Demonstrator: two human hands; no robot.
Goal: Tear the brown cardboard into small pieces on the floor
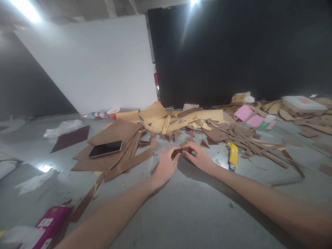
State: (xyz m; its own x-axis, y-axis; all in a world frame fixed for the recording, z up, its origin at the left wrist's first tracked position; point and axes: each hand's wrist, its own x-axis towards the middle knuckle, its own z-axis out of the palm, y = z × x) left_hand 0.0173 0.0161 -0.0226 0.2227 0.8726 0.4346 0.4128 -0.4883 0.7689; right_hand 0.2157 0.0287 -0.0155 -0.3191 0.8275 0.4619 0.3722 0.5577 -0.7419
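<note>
My left hand and my right hand meet at the middle of the grey table, fingers pinched. Between the fingertips is a small brown paper piece, mostly hidden, so its shape is hard to make out. Just beyond the hands lie several small folded brown paper pieces. To the right of my right hand rests a yellow utility knife with its dark end toward me. A black smartphone lies on stacked brown paper sheets to the left of my left hand.
Brown strips and tan paper scraps spread across the back. A paper cup, a plastic bottle, pink paper and a white box stand or lie farther off. A magenta device sits at front left.
</note>
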